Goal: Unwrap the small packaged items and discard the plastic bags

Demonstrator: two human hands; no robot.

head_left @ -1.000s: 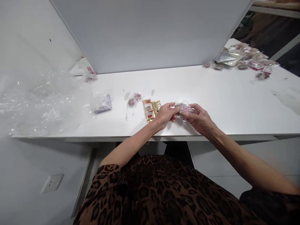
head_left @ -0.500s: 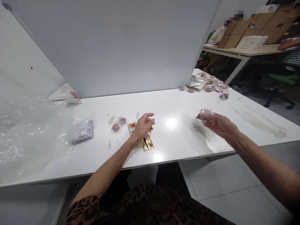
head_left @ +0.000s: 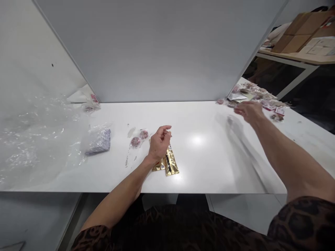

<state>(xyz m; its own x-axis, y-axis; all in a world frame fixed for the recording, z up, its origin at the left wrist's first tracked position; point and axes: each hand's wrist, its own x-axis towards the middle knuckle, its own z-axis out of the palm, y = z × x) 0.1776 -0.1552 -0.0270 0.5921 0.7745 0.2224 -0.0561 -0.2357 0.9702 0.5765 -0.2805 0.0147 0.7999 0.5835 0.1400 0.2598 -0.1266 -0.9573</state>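
My left hand (head_left: pixel 160 143) hovers over or rests on gold foil packets (head_left: pixel 171 163), its fingers loosely curled and apart with nothing visible in them. Just left of it lie two small clear packets with round reddish contents (head_left: pixel 135 142). My right hand (head_left: pixel 250 112) is stretched out at the near edge of a heap of small clear packets (head_left: pixel 261 93) at the far right. Its fingers are extended and slightly blurred, and I see nothing held in them. A packet with dark contents (head_left: pixel 277 118) lies to the right of that hand.
A lilac folded bundle in clear plastic (head_left: pixel 101 142) lies on the left of the white table (head_left: pixel 204 174), beside a large crumpled clear plastic sheet (head_left: pixel 34 150). A grey partition (head_left: pixel 157 52) stands along the back. Cardboard boxes (head_left: pixel 300 33) sit on another table.
My right hand has moved forward to the heap; the clear packet it held is no longer seen in it. My left hand has stayed over the gold packets. The view has turned right to left.
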